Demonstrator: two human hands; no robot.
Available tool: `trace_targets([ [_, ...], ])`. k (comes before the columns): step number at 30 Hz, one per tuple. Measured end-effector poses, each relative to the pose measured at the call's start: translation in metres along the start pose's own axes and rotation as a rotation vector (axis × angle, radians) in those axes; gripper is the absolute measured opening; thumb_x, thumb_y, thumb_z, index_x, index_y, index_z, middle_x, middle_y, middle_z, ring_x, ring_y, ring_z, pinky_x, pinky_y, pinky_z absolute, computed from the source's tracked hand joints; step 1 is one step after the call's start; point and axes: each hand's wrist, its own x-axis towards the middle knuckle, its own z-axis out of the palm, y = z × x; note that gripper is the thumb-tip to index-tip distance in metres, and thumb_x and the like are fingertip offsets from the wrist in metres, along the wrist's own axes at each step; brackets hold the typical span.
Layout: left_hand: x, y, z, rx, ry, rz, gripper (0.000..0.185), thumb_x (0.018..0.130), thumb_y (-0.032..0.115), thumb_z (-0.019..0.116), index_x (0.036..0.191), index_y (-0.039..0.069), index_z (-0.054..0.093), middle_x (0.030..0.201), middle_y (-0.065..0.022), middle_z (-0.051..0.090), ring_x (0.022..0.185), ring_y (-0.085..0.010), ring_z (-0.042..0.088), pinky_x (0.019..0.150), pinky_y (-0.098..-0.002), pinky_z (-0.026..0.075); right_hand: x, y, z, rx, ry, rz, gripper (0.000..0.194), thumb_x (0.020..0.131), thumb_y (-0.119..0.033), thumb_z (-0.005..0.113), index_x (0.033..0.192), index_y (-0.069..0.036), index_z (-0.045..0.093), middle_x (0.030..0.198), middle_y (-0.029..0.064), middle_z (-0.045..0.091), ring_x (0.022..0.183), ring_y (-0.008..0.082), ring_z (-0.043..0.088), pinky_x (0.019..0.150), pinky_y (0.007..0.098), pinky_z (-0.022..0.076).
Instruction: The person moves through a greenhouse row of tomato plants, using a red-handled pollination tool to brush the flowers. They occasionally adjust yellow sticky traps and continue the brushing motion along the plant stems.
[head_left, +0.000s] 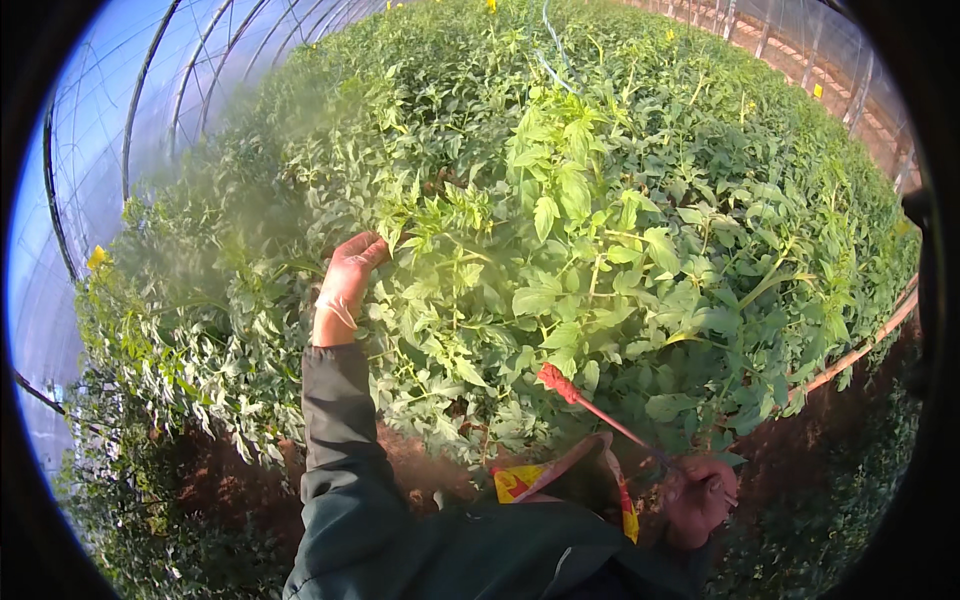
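Observation:
My left hand, with what looks like a thin glove bunched at the wrist, reaches into the leafy top of a tomato plant. Leaves hide its fingertips, so whether they pinch a stem cannot be told. Low at the right, my right hand is closed around the lower end of a thin rod. Red wrapping covers the rod's far end, which points up and left against the tomato leaves. Between my arms, a yellow and red bag with a pale looped strap is partly covered by my dark sleeve.
Dense tomato foliage fills the greenhouse ahead. Pale blue strings hang at the top. Curved frame ribs and plastic film line the left. A slanting pole edges the plants at right, above bare reddish soil.

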Motion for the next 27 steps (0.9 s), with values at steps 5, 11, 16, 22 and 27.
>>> trace_targets([
  [5, 0.071, -0.037, 0.007, 0.496, -0.402, 0.197, 0.043, 0.102, 0.037, 0.064, 0.118, -0.003, 0.068, 0.106, -0.0093, 0.071, 0.087, -0.017, 0.062, 0.074, -0.0313, 0.05, 0.032, 0.009, 0.051, -0.216, -0.079, -0.034, 0.047, 0.106, -0.039, 0.057, 0.11, 0.008, 0.062, 0.1, 0.0217, 0.062, 0.08, 0.0288, 0.067, 0.071, 0.0436, 0.0589],
  [11, 0.078, -0.071, 0.052, -0.113, -0.669, 0.117, 0.05, 0.101, 0.037, 0.063, 0.13, -0.003, 0.063, 0.12, -0.0117, 0.068, 0.099, -0.0179, 0.062, 0.085, -0.0339, 0.052, 0.061, 0.026, 0.08, -0.599, -0.173, -0.096, 0.045, 0.109, -0.035, 0.05, 0.125, 0.005, 0.063, 0.108, 0.0189, 0.068, 0.088, 0.0241, 0.067, 0.084, 0.0374, 0.0548],
  [16, 0.079, -0.078, 0.097, -0.393, -1.124, 0.008, 0.07, 0.098, 0.044, 0.062, 0.148, -0.003, 0.047, 0.149, -0.0223, 0.05, 0.128, -0.0305, 0.055, 0.102, -0.0393, 0.051, 0.072, 0.032, 0.082, -0.773, -0.261, -0.167, 0.035, 0.095, 0.002, 0.053, 0.129, 0.004, 0.06, 0.117, 0.0188, 0.07, 0.091, 0.0256, 0.07, 0.087, 0.038, 0.0552],
  [22, 0.046, -0.059, 0.115, -0.332, -1.19, -0.112, 0.065, 0.099, 0.043, 0.062, 0.145, -0.002, 0.05, 0.145, -0.0205, 0.052, 0.125, -0.0292, 0.056, 0.1, -0.0385, 0.051, 0.075, 0.048, 0.08, -0.751, -0.208, -0.166, 0.034, 0.097, -0.001, 0.047, 0.128, 0.004, 0.061, 0.11, 0.0198, 0.07, 0.086, 0.0253, 0.07, 0.084, 0.0372, 0.0557],
  [27, 0.03, -0.048, 0.106, -0.306, -1.15, -0.157, 0.062, 0.1, 0.043, 0.061, 0.143, -0.001, 0.052, 0.142, -0.0191, 0.054, 0.123, -0.0281, 0.058, 0.099, -0.0378, 0.051, 0.075, 0.053, 0.075, -0.66, -0.205, -0.133, 0.036, 0.088, 0.011, 0.056, 0.123, 0.006, 0.064, 0.11, 0.0182, 0.07, 0.085, 0.0246, 0.071, 0.079, 0.0345, 0.057],
])
